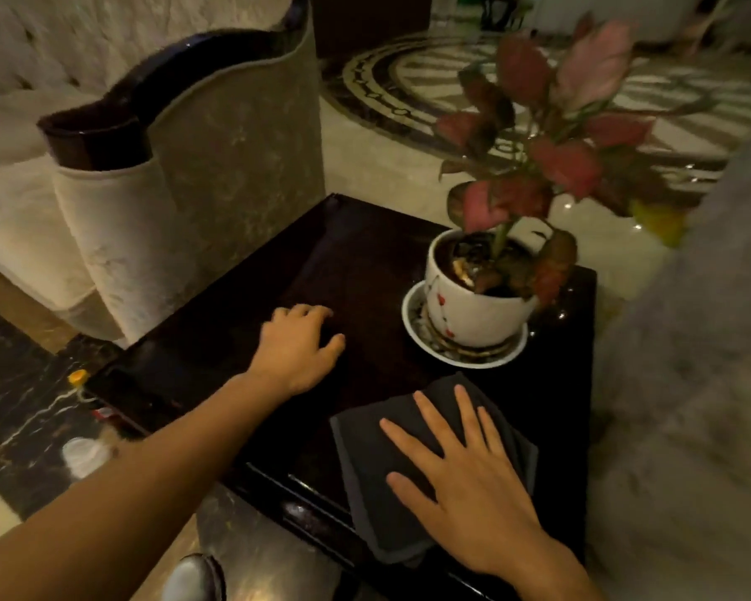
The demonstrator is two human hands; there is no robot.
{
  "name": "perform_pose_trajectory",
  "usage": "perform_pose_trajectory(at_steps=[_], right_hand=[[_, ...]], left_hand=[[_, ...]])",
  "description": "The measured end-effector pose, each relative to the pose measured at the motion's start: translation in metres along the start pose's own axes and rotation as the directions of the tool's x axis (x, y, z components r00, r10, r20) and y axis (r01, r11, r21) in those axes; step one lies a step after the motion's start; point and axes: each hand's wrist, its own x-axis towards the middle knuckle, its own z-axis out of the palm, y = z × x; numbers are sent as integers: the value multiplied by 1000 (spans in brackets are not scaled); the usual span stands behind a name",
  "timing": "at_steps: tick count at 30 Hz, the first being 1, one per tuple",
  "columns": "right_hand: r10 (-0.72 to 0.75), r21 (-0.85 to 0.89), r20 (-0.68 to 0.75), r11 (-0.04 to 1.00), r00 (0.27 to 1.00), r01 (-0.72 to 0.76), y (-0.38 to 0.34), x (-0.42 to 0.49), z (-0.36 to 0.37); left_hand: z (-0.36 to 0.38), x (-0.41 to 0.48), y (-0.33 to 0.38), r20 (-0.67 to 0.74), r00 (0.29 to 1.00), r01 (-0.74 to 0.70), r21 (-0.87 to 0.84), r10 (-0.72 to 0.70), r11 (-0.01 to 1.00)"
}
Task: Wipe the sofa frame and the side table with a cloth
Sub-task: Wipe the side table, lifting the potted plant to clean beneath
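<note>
A dark glossy wooden side table (365, 271) fills the middle of the view. A folded dark grey cloth (378, 505) lies on its near right part and hangs over the front edge. My right hand (460, 479) lies flat on the cloth, fingers spread. My left hand (298, 347) rests on the bare tabletop to the left, fingers curled and holding nothing. The sofa's dark wooden frame (105, 136) curves along the top of a beige armrest at the upper left, apart from both hands.
A white pot (473, 314) with a red-leaved plant (551, 167) stands on a saucer at the table's back right. A yellow-capped bottle (79, 377) and a white object (83, 457) sit on the floor left. Grey blurred upholstery (690, 383) is right.
</note>
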Motion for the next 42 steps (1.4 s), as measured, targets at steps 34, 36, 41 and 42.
perform_pose_trajectory(at_steps=[34,36,41,42], right_hand=[[293,-127,-60,946,954,-299,15,-28,-26],[294,-114,-44,948,955,-298,14,-27,-28],[296,-54,-3,954,955,-295,27,-14,-20],[293,-57,-5,954,956,-293,30,-11,-16]], left_hand=[[4,73,96,346,846,531,-622,-407,575],[-1,74,87,343,839,540,-622,-423,567],[-10,74,70,352,807,577,-643,-475,503],[-12,72,67,363,804,580,-656,-472,484]])
